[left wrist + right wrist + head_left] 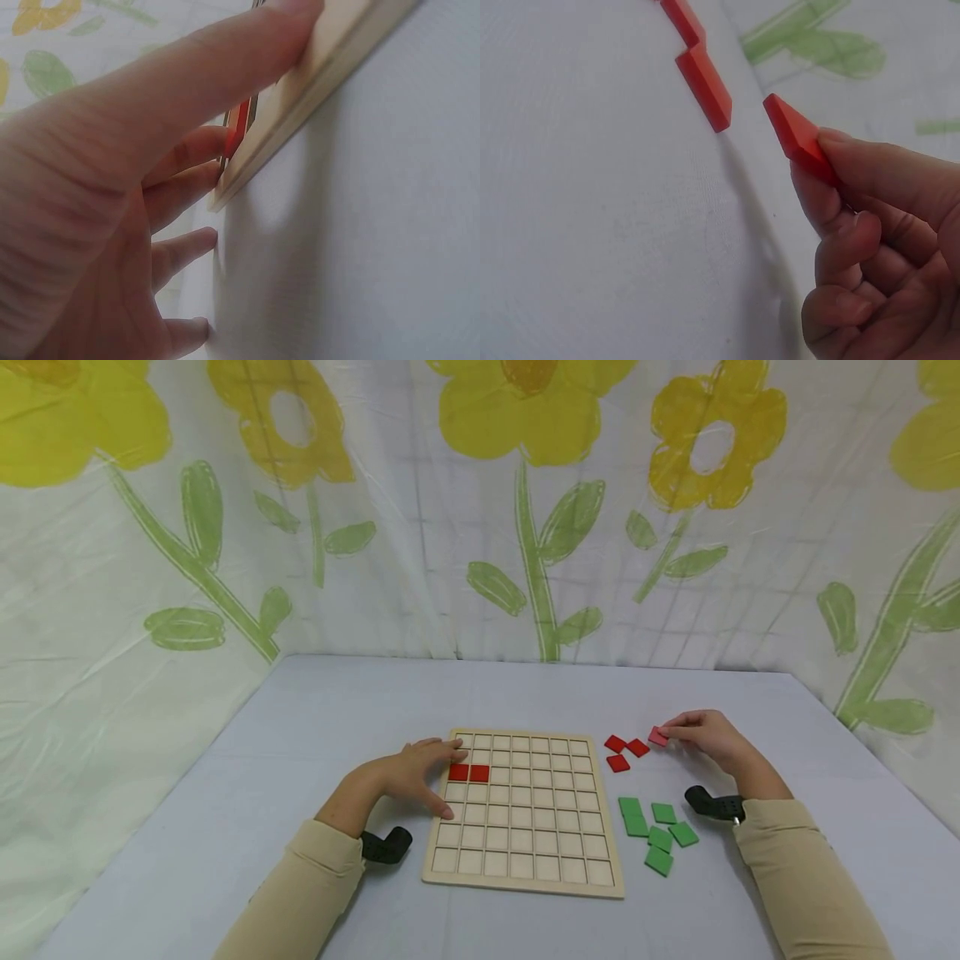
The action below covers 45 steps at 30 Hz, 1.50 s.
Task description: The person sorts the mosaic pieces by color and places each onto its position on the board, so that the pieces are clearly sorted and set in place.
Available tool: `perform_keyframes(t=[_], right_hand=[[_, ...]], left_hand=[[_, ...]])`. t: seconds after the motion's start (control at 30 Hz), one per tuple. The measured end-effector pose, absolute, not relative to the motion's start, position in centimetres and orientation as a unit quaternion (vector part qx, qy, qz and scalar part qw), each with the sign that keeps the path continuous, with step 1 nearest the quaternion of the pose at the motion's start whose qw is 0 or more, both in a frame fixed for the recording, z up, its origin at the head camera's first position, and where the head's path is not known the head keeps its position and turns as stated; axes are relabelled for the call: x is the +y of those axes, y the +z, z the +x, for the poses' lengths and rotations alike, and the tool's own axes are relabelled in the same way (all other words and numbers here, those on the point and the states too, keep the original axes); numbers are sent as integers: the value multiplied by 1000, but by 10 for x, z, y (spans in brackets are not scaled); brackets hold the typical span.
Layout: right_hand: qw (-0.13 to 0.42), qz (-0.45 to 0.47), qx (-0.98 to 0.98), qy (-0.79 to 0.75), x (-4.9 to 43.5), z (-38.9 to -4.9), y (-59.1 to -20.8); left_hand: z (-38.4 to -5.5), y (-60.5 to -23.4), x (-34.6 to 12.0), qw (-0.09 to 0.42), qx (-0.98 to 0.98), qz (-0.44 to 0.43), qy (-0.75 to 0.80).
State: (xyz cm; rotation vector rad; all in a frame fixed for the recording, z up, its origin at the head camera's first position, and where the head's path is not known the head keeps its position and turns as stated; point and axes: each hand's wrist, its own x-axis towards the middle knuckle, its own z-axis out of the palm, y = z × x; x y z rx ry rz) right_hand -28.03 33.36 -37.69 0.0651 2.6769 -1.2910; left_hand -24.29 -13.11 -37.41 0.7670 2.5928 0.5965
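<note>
My right hand (708,739) pinches a red square tile (657,737) between thumb and fingertips; in the right wrist view the tile (801,141) is tilted up off the table, its other fingers curled below. Beside it lie three loose red tiles (638,747). My left hand (408,774) rests at the left side of a pale wooden grid board (525,887), fingers spread. Its thumb (225,60) lies on the board's frame in the left wrist view. Two red tiles (479,773) sit side by side in the board's third row, at the left.
Several green square tiles (660,838) lie right of the board, some touching or overlapping. A white-covered table (345,693) carries everything. Behind it hangs a curtain (420,560) with yellow flowers. Each wrist wears a black camera mount (386,845).
</note>
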Motion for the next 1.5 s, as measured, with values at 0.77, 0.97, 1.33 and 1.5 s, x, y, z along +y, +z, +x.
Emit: perform_keyframes(t=[0.77,0.97,1.33,1.5], right_hand=[[125,26,820,-558,317,-280,-370],[129,3,806,-578,307,-280,-368],[124,-34,816,-564,278,-280,-364],[134,-54,818,-556,264,-281,-365]], left_hand=[[-243,-373,-131,179,919,279,214],[-243,-373,-132,179,918,279,216],[-244,-374,-132,180,916,285,219],[-244,-375,-132,182,915,283,222]])
